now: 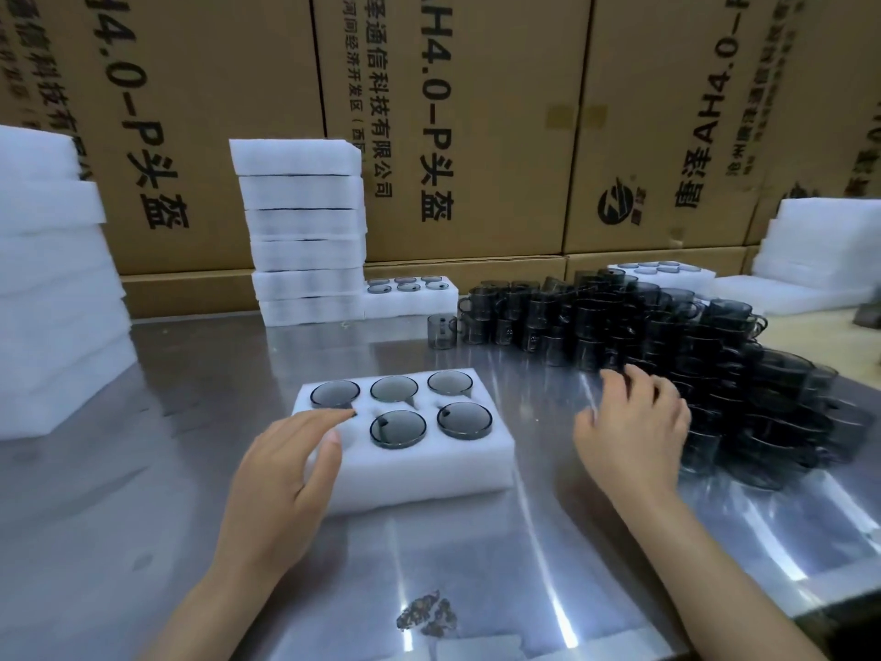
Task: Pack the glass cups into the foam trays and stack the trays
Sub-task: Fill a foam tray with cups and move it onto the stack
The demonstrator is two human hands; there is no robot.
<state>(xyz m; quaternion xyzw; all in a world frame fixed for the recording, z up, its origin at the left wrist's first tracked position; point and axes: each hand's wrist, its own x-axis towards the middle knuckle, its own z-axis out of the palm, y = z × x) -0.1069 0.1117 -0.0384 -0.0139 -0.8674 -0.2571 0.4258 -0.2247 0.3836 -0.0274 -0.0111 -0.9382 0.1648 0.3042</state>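
Note:
A white foam tray (429,474) lies on the steel table in front of me, with several smoky glass cups (398,427) seated in its holes. The near-left hole is under my left hand (286,469), which rests over the tray's left part with relaxed fingers and holds nothing. To the right, a large pile of dark glass cups (667,336) stretches toward the table's right edge. My right hand (629,427) hovers at the pile's near edge, fingers loosely curled, with no cup visibly gripped.
A stack of foam trays (305,231) stands behind, with a filled tray (410,298) beside it. A taller foam stack (52,279) is at left, more foam (820,245) at far right. Cardboard boxes (476,136) wall the back. A lone cup (441,330) stands apart.

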